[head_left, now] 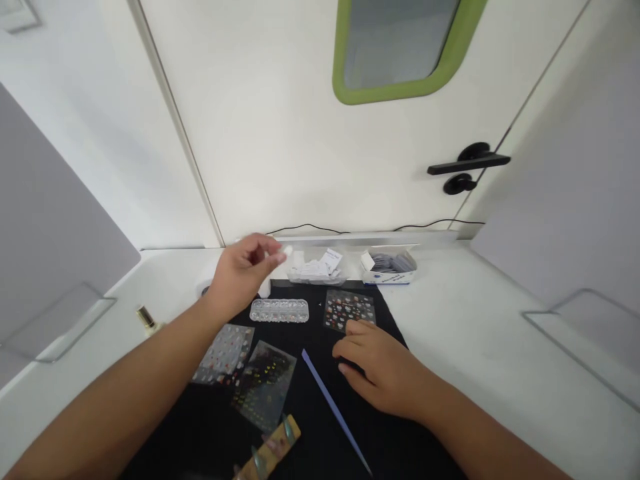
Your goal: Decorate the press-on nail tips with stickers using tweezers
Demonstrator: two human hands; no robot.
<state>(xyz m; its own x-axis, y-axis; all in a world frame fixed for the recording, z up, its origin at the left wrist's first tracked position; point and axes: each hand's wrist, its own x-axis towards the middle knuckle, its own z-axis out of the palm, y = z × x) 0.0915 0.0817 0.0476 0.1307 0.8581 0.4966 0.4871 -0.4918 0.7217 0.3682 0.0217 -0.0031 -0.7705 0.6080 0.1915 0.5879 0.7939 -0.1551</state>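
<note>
My left hand (pixel 246 270) is raised above the back of the black mat, thumb and fingers pinching a small white piece (pixel 287 251) whose kind I cannot make out. Below that hand lies a clear compartment case (pixel 279 311) with tiny decorations. My right hand (pixel 373 363) hovers over or rests on the mat, its fingers loosely bent and the thumb apart, nothing visible between them. Its knuckles overlap the near edge of a nail sticker sheet (pixel 349 309). To its left is a slim purple stick tool (pixel 330 403) with a pointed near end.
Two more sticker sheets, a pale one (pixel 227 350) and a dark one (pixel 267 383), lie left. A wooden strip with nail tips (pixel 270 450) is nearest me. Behind stand a clear tray of white packets (pixel 317 270) and a box of grey packets (pixel 390 265). A gold-capped bottle (pixel 147 319) stands left.
</note>
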